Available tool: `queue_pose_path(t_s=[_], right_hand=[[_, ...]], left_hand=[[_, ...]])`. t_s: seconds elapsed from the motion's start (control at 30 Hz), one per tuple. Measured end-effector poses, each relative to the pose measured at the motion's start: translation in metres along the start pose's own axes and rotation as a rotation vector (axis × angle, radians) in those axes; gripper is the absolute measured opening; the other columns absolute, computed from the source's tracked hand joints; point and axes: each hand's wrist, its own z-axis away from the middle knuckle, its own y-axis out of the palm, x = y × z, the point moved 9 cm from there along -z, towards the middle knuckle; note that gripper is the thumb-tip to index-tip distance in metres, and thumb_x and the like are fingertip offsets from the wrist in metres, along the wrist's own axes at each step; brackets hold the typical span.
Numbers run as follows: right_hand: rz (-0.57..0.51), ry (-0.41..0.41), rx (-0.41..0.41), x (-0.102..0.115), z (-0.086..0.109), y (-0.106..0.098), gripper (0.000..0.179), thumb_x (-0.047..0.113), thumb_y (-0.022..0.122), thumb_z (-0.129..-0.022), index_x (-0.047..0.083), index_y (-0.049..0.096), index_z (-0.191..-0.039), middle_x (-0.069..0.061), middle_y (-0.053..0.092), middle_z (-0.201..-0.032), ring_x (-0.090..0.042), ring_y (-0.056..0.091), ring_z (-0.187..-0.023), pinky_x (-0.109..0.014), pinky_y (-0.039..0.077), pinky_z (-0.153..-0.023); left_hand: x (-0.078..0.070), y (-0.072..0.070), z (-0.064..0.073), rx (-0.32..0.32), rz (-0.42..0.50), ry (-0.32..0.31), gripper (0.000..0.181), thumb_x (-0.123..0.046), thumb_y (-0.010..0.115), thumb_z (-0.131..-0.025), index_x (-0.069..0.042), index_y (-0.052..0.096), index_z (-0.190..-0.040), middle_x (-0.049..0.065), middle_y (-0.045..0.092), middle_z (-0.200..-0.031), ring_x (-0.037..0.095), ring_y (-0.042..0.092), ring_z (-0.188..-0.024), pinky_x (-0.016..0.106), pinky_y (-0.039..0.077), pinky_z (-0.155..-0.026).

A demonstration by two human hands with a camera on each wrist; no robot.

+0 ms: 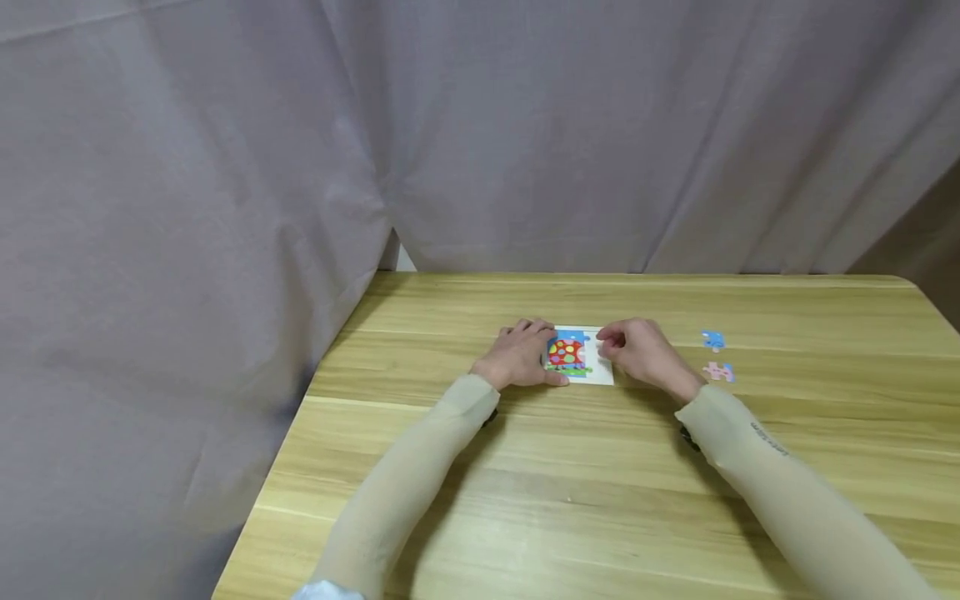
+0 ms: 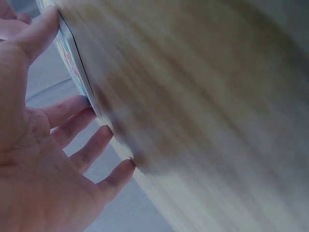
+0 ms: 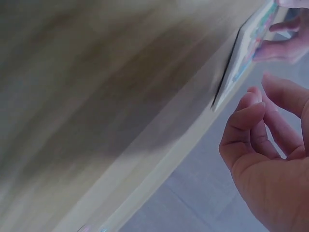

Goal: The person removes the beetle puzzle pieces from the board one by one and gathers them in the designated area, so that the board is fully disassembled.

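Observation:
A white-framed jigsaw board [image 1: 602, 373] lies flat on the table. Joined puzzle pieces [image 1: 566, 353] on its left part show a red shape with coloured dots, blue above and green below; the right part is bare white. My left hand [image 1: 521, 354] spans the board's left end, its thumb at the near edge and its fingers spread toward the far side, fingertips down at the board and tabletop in the left wrist view. Over the bare right part hovers my right hand [image 1: 640, 352], fingers loosely bent. Nothing shows between its thumb and fingertips in the right wrist view [image 3: 263, 130].
To the right of my right hand lie two loose puzzle pieces, a blue one [image 1: 713, 339] and, nearer me, a pink one [image 1: 718, 372]. The wooden table [image 1: 525, 500] ends at a grey curtain [image 1: 540, 142] behind and to the left.

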Motion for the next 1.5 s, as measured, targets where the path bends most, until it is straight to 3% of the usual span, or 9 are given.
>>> queue_pose_path(t_s=[0.3, 0.53, 0.67, 1.0, 1.23, 1.5], right_hand=[[0.047, -0.018, -0.001, -0.003, -0.017, 0.008, 0.020, -0.003, 0.071, -0.095, -0.012, 0.078, -0.112, -0.024, 0.079, -0.098, -0.031, 0.072, -0.089, -0.036, 0.058, -0.079], [0.084, 0.011, 0.019, -0.004, -0.025, 0.012, 0.023, -0.003, 0.069, -0.096, -0.013, 0.077, -0.115, -0.027, 0.079, -0.103, -0.035, 0.071, -0.094, -0.051, 0.060, -0.087], [0.104, 0.031, 0.029, -0.003, -0.028, 0.014, 0.022, -0.002, 0.067, -0.097, -0.013, 0.077, -0.113, -0.027, 0.078, -0.104, -0.035, 0.070, -0.094, -0.053, 0.060, -0.088], [0.115, 0.046, 0.060, -0.003, -0.033, 0.020, 0.020, -0.002, 0.063, -0.099, -0.013, 0.073, -0.112, -0.025, 0.075, -0.101, -0.030, 0.066, -0.086, -0.044, 0.058, -0.080], [0.078, 0.044, 0.030, -0.003, -0.034, 0.021, 0.016, -0.002, 0.063, -0.098, -0.011, 0.068, -0.111, -0.023, 0.072, -0.098, -0.027, 0.064, -0.084, -0.034, 0.052, -0.074], [0.033, 0.050, -0.004, -0.003, -0.037, 0.022, 0.015, -0.003, 0.066, -0.098, -0.009, 0.073, -0.109, -0.022, 0.074, -0.097, -0.026, 0.066, -0.085, -0.030, 0.051, -0.074]], left_hand=[[-0.003, 0.000, -0.003, -0.016, -0.005, 0.012, 0.093, -0.068, 0.075, -0.095, -0.020, 0.043, -0.168, -0.005, 0.040, -0.176, 0.024, 0.038, -0.162, 0.050, 0.038, -0.132], [-0.003, 0.000, -0.003, -0.011, -0.010, 0.014, 0.092, -0.068, 0.075, -0.094, -0.021, 0.044, -0.167, -0.006, 0.040, -0.175, 0.023, 0.038, -0.162, 0.050, 0.038, -0.132], [-0.003, 0.001, -0.003, -0.011, -0.017, 0.015, 0.091, -0.068, 0.075, -0.094, -0.022, 0.045, -0.166, -0.007, 0.040, -0.175, 0.022, 0.038, -0.162, 0.052, 0.038, -0.132], [-0.002, 0.001, -0.004, -0.007, -0.021, 0.004, 0.090, -0.068, 0.076, -0.094, -0.023, 0.047, -0.166, -0.007, 0.041, -0.175, 0.022, 0.038, -0.162, 0.052, 0.038, -0.132], [-0.001, 0.000, -0.004, -0.012, -0.029, 0.004, 0.089, -0.069, 0.076, -0.093, -0.023, 0.049, -0.164, -0.007, 0.042, -0.174, 0.022, 0.039, -0.161, 0.052, 0.038, -0.132], [0.002, 0.001, -0.004, -0.004, -0.036, 0.004, 0.092, -0.069, 0.076, -0.093, -0.021, 0.046, -0.165, -0.005, 0.041, -0.174, 0.023, 0.039, -0.161, 0.052, 0.039, -0.132]])
